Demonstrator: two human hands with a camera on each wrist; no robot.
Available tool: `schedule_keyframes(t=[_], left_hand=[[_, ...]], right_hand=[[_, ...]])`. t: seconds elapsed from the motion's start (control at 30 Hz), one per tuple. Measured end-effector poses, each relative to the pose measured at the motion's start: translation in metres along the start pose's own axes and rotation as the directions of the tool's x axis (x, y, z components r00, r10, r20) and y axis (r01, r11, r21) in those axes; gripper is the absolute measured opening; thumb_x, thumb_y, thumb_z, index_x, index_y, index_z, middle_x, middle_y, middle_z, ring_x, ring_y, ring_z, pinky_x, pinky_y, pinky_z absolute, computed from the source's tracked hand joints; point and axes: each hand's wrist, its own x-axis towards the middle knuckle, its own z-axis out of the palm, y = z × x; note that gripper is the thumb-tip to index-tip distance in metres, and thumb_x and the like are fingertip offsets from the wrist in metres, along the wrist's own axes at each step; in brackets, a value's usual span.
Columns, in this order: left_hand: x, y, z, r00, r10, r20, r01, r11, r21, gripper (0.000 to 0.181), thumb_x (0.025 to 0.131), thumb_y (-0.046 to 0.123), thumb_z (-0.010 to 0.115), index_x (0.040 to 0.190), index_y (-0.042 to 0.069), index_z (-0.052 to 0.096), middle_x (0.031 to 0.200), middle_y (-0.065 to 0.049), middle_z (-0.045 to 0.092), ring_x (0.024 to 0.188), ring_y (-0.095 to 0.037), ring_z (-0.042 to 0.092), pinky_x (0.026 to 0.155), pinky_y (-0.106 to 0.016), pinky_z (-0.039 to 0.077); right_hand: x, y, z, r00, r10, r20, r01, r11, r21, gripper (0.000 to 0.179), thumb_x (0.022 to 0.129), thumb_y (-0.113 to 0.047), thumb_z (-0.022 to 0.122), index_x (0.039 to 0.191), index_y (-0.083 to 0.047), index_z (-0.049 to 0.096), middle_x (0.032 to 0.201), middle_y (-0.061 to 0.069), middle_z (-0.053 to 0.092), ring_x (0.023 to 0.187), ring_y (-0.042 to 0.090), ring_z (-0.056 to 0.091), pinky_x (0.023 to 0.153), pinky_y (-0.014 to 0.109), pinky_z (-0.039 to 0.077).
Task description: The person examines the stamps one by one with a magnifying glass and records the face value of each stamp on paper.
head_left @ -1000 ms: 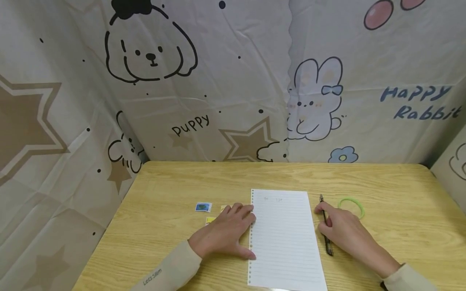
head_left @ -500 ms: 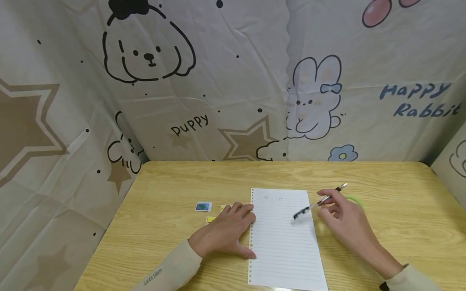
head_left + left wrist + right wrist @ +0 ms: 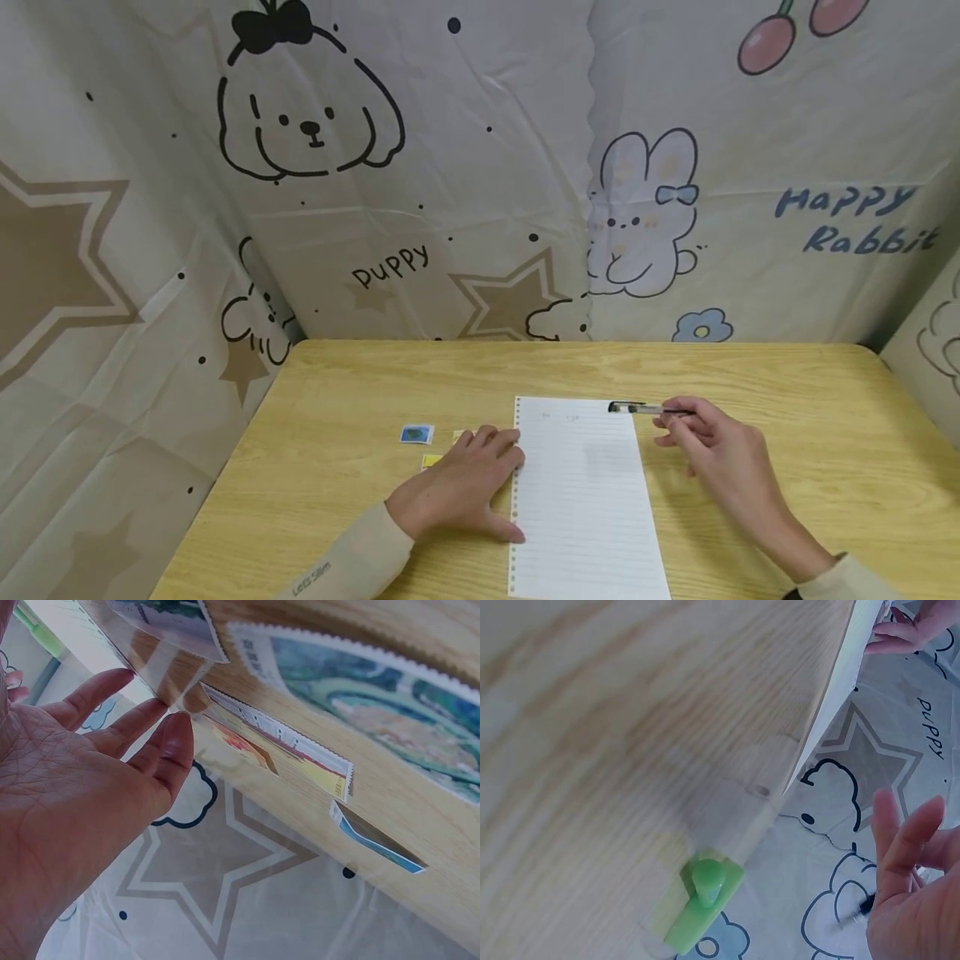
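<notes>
A sheet of lined paper (image 3: 581,500) with punched holes lies on the table, faint pencil-like writing near its top. My left hand (image 3: 465,487) rests at its left edge, fingers spread and loosely bent. Held between the fingers and thumb of my right hand (image 3: 731,462) is a pen (image 3: 641,408). Its clip end points left over the paper's top right corner; the other end is hidden by the hand. In the right wrist view the pen (image 3: 866,905) appears as a dark, blurred bit by the fingers.
Left of the paper lie several stamps, among them a blue stamp (image 3: 416,434) and a yellow one partly under my left hand. The left wrist view shows a large green stamp (image 3: 375,712) nearby. A green band with a round knob (image 3: 709,881) lies near my right hand.
My right hand has picked the pen up off the table and turned it, so its clip end swings from near me to the left, over the paper. The left hand stays in place.
</notes>
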Motion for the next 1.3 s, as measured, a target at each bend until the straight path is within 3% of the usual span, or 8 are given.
schedule_keyframes(t=[0.2,0.4,0.53,0.63,0.83,0.93,1.13,1.3], left_hand=[[-0.001,0.001,0.001,1.0,-0.009,0.002,0.009,1.0,0.008,0.084,0.087,0.074,0.08,0.142,0.014,0.06,0.162,-0.012,0.047,0.143,-0.03,0.045,0.112,-0.05,0.043],[0.001,0.0,0.002,1.0,0.002,-0.024,-0.001,1.0,0.019,0.084,0.085,0.074,0.082,0.139,0.014,0.059,0.161,-0.011,0.048,0.14,-0.03,0.046,0.113,-0.052,0.042],[0.002,0.001,0.001,1.0,0.004,-0.023,-0.004,1.0,0.023,0.084,0.085,0.073,0.082,0.139,0.013,0.059,0.161,-0.012,0.048,0.14,-0.03,0.046,0.113,-0.051,0.042],[0.001,0.001,0.0,1.0,-0.004,-0.017,0.005,1.0,0.016,0.084,0.085,0.072,0.083,0.139,0.013,0.059,0.161,-0.012,0.048,0.141,-0.03,0.046,0.113,-0.051,0.042],[0.001,0.002,-0.001,1.0,-0.009,-0.001,0.009,1.0,0.022,0.085,0.085,0.073,0.082,0.141,0.014,0.059,0.161,-0.012,0.048,0.141,-0.03,0.046,0.111,-0.048,0.042],[0.001,0.002,-0.002,1.0,0.0,-0.006,0.0,1.0,0.027,0.084,0.085,0.073,0.082,0.139,0.014,0.06,0.16,-0.012,0.048,0.141,-0.03,0.046,0.108,-0.045,0.043],[-0.001,0.002,0.0,1.0,-0.003,0.0,0.003,1.0,-0.007,0.082,0.084,0.072,0.084,0.135,0.012,0.06,0.16,-0.014,0.048,0.141,-0.03,0.045,0.107,-0.046,0.043],[0.0,0.001,0.0,1.0,-0.005,-0.008,0.005,0.999,-0.035,0.082,0.083,0.07,0.086,0.134,0.012,0.058,0.163,-0.015,0.046,0.142,-0.032,0.045,0.114,-0.054,0.041]], right_hand=[[-0.003,0.0,-0.001,1.0,0.009,-0.004,-0.009,0.995,-0.095,0.019,0.114,-0.019,0.062,0.123,-0.008,0.075,0.082,0.001,0.077,0.058,0.011,0.068,0.043,0.025,0.042],[-0.003,-0.002,-0.006,0.997,0.048,-0.054,-0.057,0.982,-0.178,0.028,0.117,-0.032,0.054,0.113,-0.016,0.077,0.063,-0.005,0.05,0.052,0.011,0.039,0.048,0.032,0.034],[0.0,-0.002,-0.008,0.996,0.081,-0.037,-0.086,0.986,-0.142,0.035,0.12,-0.034,0.043,0.107,-0.013,0.068,0.068,-0.004,0.058,0.052,0.015,0.047,0.049,0.033,0.039],[0.002,-0.001,-0.007,0.992,0.123,0.016,-0.122,0.992,-0.036,0.04,0.12,-0.037,0.04,0.11,-0.006,0.063,0.076,0.003,0.066,0.057,0.018,0.057,0.051,0.031,0.049],[0.007,0.002,-0.001,0.973,0.223,0.061,-0.231,0.95,0.209,0.03,0.113,-0.027,0.064,0.112,0.002,0.055,0.086,0.016,0.073,0.068,0.019,0.068,0.059,0.03,0.058],[0.009,0.004,0.003,0.972,0.234,0.035,-0.236,0.948,0.214,0.027,0.11,-0.022,0.069,0.111,0.001,0.054,0.088,0.015,0.075,0.072,0.02,0.071,0.063,0.028,0.058],[0.013,0.008,0.013,0.956,0.294,0.005,-0.293,0.948,0.126,0.032,0.109,-0.034,0.072,0.109,-0.004,0.06,0.091,0.009,0.074,0.075,0.021,0.063,0.061,0.028,0.049],[0.018,0.009,0.022,0.939,0.342,0.033,-0.342,0.921,0.185,0.032,0.107,-0.031,0.074,0.109,-0.001,0.062,0.098,0.011,0.077,0.085,0.016,0.073,0.072,0.025,0.058]])
